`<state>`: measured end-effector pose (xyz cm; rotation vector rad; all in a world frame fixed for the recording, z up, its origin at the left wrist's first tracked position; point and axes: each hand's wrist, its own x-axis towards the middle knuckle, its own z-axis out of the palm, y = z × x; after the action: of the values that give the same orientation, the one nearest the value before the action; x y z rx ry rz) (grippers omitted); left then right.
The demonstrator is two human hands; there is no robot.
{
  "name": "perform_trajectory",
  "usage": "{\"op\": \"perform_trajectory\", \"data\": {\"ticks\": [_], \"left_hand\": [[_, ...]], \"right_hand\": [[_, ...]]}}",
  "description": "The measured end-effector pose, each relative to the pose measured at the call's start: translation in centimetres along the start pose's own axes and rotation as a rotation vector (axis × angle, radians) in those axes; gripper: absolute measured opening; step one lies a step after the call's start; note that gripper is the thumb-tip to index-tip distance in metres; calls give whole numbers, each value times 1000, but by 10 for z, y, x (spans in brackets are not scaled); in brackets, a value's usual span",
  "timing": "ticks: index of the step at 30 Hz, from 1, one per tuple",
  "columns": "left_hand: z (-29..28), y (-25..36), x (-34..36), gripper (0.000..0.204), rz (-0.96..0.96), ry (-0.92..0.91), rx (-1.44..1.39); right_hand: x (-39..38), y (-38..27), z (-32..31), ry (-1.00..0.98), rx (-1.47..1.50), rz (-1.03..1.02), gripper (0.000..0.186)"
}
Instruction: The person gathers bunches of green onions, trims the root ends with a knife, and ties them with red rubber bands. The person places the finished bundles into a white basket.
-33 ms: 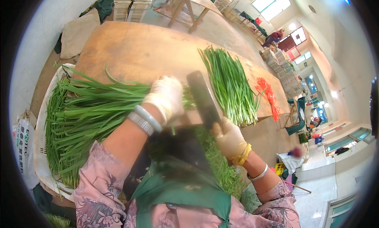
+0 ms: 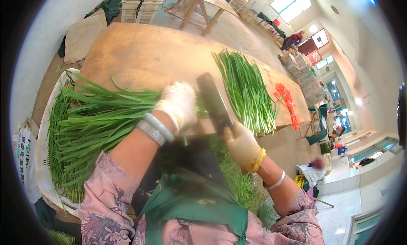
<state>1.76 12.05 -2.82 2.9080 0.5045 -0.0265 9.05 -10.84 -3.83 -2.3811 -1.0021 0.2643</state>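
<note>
My left hand (image 2: 176,103), in a pale glove, is closed around a bunch of garlic chives (image 2: 114,103) near the table's front edge. Their long green leaves trail left into a white plastic basket (image 2: 44,156). In my gloved right hand (image 2: 243,147) is a broad dark knife (image 2: 213,101), gripped by its handle, which the fingers hide. The blade stands tilted just right of the left fist, close to the short cut ends of the bunch. Right of the knife lies a neat pile of garlic chives (image 2: 248,92) with its pale ends toward me.
The wooden table (image 2: 144,50) carries red-orange ties (image 2: 287,101) at its right end. Loose green trimmings (image 2: 241,185) lie below the front edge, by my green apron (image 2: 195,202). A printed white sack (image 2: 27,160) stands at the left. White crates (image 2: 142,7) are stacked beyond the table.
The knife and my right hand have shifted slightly left, toward the left fist. My left hand keeps its hold on the garlic chives in nearly the same place.
</note>
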Motion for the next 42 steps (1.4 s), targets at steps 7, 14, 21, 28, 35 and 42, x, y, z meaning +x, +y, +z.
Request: {"op": "perform_trajectory", "data": {"ticks": [7,14,21,28,35,42], "left_hand": [[3,-13,1,61,-54,37,-73],[1,-9,-1,65,-18,42,-47],[-5,-6,-5,61,51,-11,-56],[-31,-26,-51,48,-16,47,-116],[-20,-49,-44,71,-28,117,-189],[-21,-27,-32,81,-76,56,-42]], "right_hand": [[84,-30,17,-310,-768,-388,28],[87,23,29,-263,-999,-785,11],[91,-26,47,-155,-103,95,21],[94,10,72,-88,-762,-513,29],[161,12,140,245,-154,-118,25],[184,75,164,285,-443,-22,21]]}}
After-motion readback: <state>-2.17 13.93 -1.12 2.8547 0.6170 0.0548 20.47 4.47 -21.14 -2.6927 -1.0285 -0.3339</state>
